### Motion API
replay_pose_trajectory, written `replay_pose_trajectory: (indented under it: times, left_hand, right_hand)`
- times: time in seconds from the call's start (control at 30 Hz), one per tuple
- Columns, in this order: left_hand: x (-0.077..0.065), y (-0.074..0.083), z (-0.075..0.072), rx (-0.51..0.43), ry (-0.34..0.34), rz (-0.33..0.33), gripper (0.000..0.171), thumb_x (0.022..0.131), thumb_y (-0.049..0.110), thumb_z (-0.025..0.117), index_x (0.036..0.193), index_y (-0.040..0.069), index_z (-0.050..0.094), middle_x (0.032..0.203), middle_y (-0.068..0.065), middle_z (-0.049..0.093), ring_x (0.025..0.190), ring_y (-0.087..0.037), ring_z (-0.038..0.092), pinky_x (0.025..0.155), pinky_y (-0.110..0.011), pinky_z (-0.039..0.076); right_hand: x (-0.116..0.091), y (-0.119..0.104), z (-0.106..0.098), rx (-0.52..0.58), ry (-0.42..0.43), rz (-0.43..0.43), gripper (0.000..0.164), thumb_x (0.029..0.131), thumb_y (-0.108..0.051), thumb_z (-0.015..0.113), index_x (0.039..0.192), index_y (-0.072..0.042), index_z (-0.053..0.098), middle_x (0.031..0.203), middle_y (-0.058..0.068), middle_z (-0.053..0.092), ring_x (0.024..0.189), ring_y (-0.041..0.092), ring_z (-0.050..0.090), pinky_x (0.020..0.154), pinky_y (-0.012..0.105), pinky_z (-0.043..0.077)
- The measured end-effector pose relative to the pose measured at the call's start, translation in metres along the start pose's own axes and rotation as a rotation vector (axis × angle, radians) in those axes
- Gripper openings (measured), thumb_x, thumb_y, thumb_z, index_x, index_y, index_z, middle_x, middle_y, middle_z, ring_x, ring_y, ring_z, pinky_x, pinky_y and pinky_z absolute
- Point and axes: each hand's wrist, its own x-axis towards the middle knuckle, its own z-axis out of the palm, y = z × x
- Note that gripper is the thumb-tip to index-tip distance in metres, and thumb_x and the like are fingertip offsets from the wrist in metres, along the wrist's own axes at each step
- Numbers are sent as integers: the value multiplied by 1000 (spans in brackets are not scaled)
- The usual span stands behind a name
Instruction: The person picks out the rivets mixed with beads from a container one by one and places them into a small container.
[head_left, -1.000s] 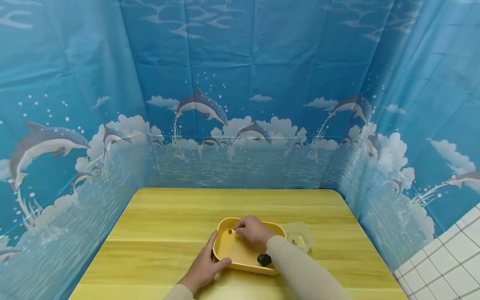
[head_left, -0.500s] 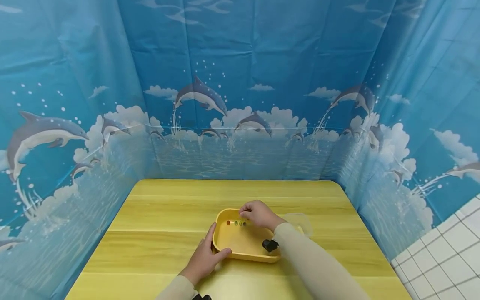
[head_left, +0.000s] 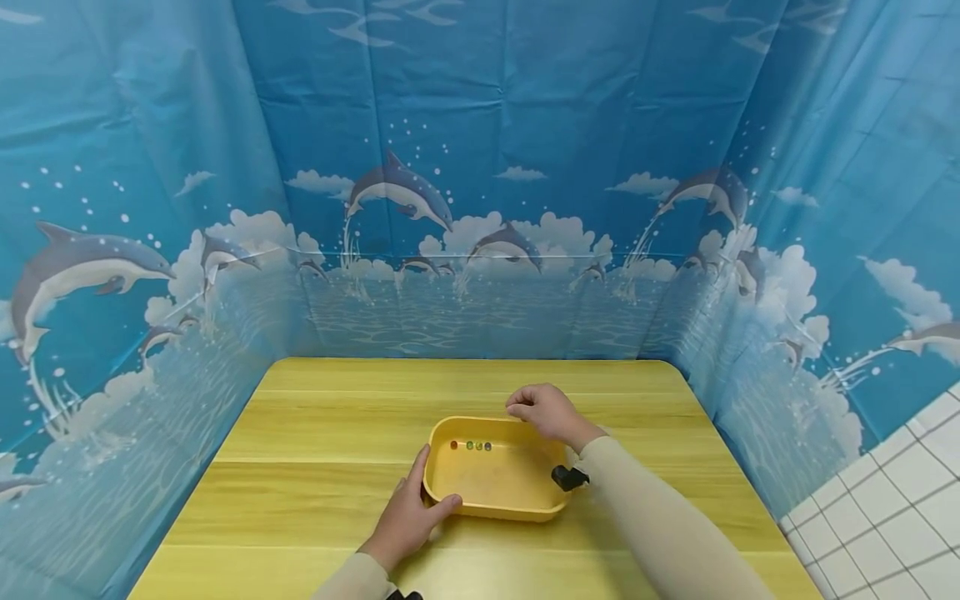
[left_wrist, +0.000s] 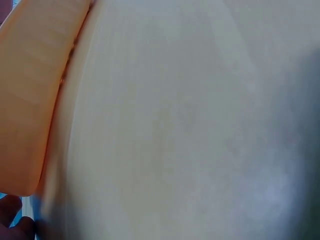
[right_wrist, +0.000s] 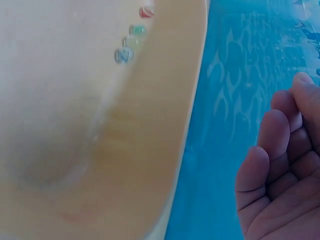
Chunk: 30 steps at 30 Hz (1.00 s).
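A yellow tray (head_left: 498,505) rests on the table. Inside, several glass marbles (head_left: 470,445) lie in a row near the far wall: a red one (head_left: 453,445) at the left, then green, yellowish and a blue one (head_left: 487,447) at the right. My left hand (head_left: 406,510) touches the tray's near left corner, thumb along the front rim and fingers along the left side. Over the far rim, toward the right, hovers my right hand (head_left: 546,411). Its fingers are loosely bent, and no object shows in the right wrist view's palm (right_wrist: 287,215).
The yellow wood-grain table (head_left: 315,425) extends around the tray. Blue dolphin-print curtains (head_left: 480,325) enclose its back and sides. A black wrist camera (head_left: 568,477) on the right arm overlaps the tray's right end. White tiles (head_left: 900,483) show at the right.
My right hand has moved from inside the tray up and right, past its far rim, uncovering the marbles beside the red one. The clear container at the right is now hidden. My left hand stays.
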Motion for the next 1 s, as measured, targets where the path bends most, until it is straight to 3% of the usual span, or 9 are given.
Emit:
replay_pose_trajectory:
  times: [0.13, 0.3, 0.57, 1.0]
  left_hand:
    - [0, -1, 2, -4, 2, -2, 109, 90, 58, 78, 171, 19, 17, 160, -21, 48, 137, -42, 53, 113, -63, 44]
    - [1, 2, 2, 2, 8, 2, 109, 90, 57, 79, 171, 20, 17, 160, -22, 48, 138, -41, 54, 114, -62, 44]
    - [2, 5, -1, 41, 5, 28, 125, 79, 59, 88, 171, 17, 15, 159, -23, 48, 139, -41, 53, 115, -61, 43]
    - [4, 7, 2, 79, 19, 17, 125, 77, 69, 84, 170, 17, 19, 163, -20, 45, 144, -41, 50, 117, -59, 43]
  right_hand:
    - [-6, 6, -13, -3, 2, 4, 16, 105, -23, 66, 112, -15, 79, 110, 11, 76, 88, 23, 64, 76, 34, 54]
    - [-13, 12, -29, -10, -2, 1, 18, 106, -25, 65, 115, -16, 78, 110, 8, 76, 90, 27, 65, 76, 35, 54]
    - [-22, 23, -44, -18, 6, 1, 18, 105, -24, 66, 114, -15, 78, 111, 6, 76, 100, 33, 69, 83, 40, 58]
    - [-26, 40, -52, -12, 12, 29, 20, 106, -25, 66, 117, -14, 77, 113, 3, 76, 99, 26, 68, 84, 40, 59]
